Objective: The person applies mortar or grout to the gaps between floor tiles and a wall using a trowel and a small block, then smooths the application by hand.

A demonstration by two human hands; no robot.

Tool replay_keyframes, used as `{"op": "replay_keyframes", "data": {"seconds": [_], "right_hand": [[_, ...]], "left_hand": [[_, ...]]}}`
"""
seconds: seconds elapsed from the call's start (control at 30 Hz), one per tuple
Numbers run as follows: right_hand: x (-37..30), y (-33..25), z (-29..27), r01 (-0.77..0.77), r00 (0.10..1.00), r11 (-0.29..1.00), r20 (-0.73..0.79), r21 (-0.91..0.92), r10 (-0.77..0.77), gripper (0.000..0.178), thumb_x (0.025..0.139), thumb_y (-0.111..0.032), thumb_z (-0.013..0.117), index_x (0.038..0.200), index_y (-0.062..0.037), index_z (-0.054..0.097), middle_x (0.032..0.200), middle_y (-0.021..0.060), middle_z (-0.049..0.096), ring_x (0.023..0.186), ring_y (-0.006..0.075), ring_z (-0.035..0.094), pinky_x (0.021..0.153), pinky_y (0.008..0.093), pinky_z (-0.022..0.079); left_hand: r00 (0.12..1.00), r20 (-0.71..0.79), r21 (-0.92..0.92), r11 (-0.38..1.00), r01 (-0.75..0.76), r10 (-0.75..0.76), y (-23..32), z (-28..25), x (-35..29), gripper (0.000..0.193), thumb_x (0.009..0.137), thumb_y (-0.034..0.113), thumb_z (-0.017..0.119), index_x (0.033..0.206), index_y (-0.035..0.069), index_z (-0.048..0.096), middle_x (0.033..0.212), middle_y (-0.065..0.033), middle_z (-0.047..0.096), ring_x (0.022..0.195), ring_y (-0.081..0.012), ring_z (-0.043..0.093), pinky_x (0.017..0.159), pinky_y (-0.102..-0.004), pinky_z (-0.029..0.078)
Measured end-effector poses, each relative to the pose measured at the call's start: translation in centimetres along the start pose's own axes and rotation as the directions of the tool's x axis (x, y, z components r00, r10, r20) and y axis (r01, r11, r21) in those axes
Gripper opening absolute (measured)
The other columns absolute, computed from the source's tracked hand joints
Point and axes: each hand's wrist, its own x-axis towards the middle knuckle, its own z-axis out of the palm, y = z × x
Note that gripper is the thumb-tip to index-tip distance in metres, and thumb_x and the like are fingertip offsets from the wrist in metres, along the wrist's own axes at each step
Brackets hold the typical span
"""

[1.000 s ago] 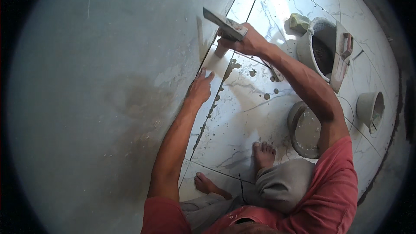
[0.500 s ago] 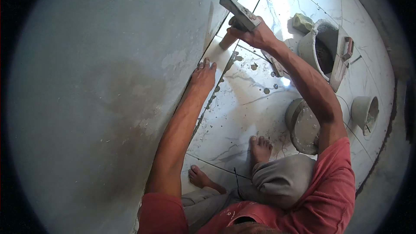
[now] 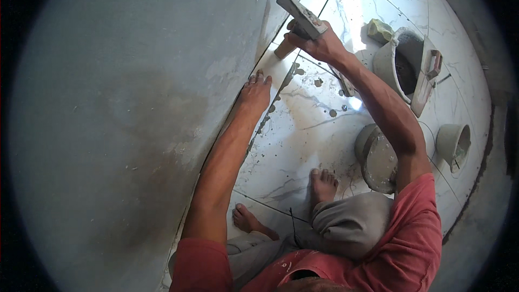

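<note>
My right hand [image 3: 319, 43] is closed around a trowel [image 3: 298, 12], held with its mortar-smeared blade up. The wooden handle end points down at a narrow tile strip [image 3: 278, 70] along the wall; whether it touches the tile I cannot tell. Flat on the same strip lies my left hand [image 3: 255, 93], fingers stretched out and slightly spread, close to the wall's foot. A ragged joint with grey mortar [image 3: 267, 116] runs between the strip and the larger white marbled tiles [image 3: 303, 140].
The grey plastered wall [image 3: 124, 103] rises at the left. To the right stand a mortar-caked bucket [image 3: 386, 67] with a handled float [image 3: 424, 84] leaning on it, a yellow-green sponge [image 3: 380, 31], a bucket of cloudy liquid [image 3: 373, 157] and a small pail [image 3: 446, 143]. Another flat tool [image 3: 346, 84] lies partly under my right forearm.
Both hands keep nearly the same places and grips. The whole view has shifted very slightly; nothing has been picked up or let go.
</note>
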Motion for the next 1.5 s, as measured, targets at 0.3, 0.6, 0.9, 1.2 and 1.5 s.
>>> {"op": "replay_keyframes", "data": {"seconds": [0.3,0.6,0.9,1.2,1.5], "right_hand": [[0.2,0.4,0.0,-0.012,0.992,0.997,-0.122,0.083,0.022,0.028,0.082,-0.025,0.066,0.098,-0.0026,0.060,0.084,0.0102,0.064,0.076,0.0200,0.061,0.070,0.0335,0.049],[-0.3,1.5,0.0,0.015,0.987,1.000,-0.160,0.000,-0.015,0.029,0.082,-0.027,0.065,0.096,-0.0020,0.061,0.084,0.0106,0.064,0.077,0.0204,0.061,0.070,0.0331,0.049],[-0.1,0.0,-0.6,-0.062,0.998,0.995,-0.030,-0.084,0.059,0.027,0.083,-0.026,0.064,0.099,-0.0044,0.061,0.085,0.0130,0.065,0.078,0.0215,0.063,0.072,0.0339,0.050],[-0.8,-0.3,-0.4,-0.031,0.990,0.993,-0.136,0.114,0.047,0.026,0.081,-0.022,0.067,0.099,-0.0036,0.061,0.085,0.0104,0.066,0.079,0.0192,0.063,0.071,0.0318,0.050],[-1.6,-1.1,-0.6,0.043,0.984,0.992,-0.179,0.122,-0.020,0.026,0.085,-0.026,0.062,0.100,-0.0047,0.060,0.078,0.0114,0.066,0.072,0.0254,0.063,0.065,0.0330,0.049]], "left_hand": [[0.998,-0.056,-0.022,1.000,-0.007,0.006,0.3,0.4,0.5,0.046,0.086,0.006,0.040,0.132,0.004,0.042,0.139,-0.0249,0.034,0.123,-0.0358,0.043,0.102,-0.0409,0.036],[0.998,-0.051,0.025,0.999,0.023,-0.022,1.2,0.2,0.7,0.040,0.088,0.020,0.051,0.123,0.001,0.048,0.137,-0.0223,0.039,0.122,-0.0321,0.046,0.100,-0.0385,0.038],[0.998,-0.047,0.002,0.999,0.041,-0.041,0.9,0.7,0.9,0.058,0.080,0.023,0.064,0.128,0.000,0.043,0.140,-0.0227,0.033,0.126,-0.0319,0.041,0.103,-0.0380,0.035],[0.999,-0.021,0.023,0.999,0.046,-0.045,1.0,0.5,0.5,0.066,0.075,0.019,0.069,0.131,-0.001,0.040,0.141,-0.0226,0.032,0.126,-0.0322,0.040,0.102,-0.0380,0.036],[0.999,-0.009,0.073,0.996,0.053,-0.053,0.9,0.8,0.5,0.075,0.073,0.022,0.072,0.134,-0.001,0.036,0.143,-0.0230,0.029,0.127,-0.0316,0.039,0.103,-0.0382,0.035]]}}
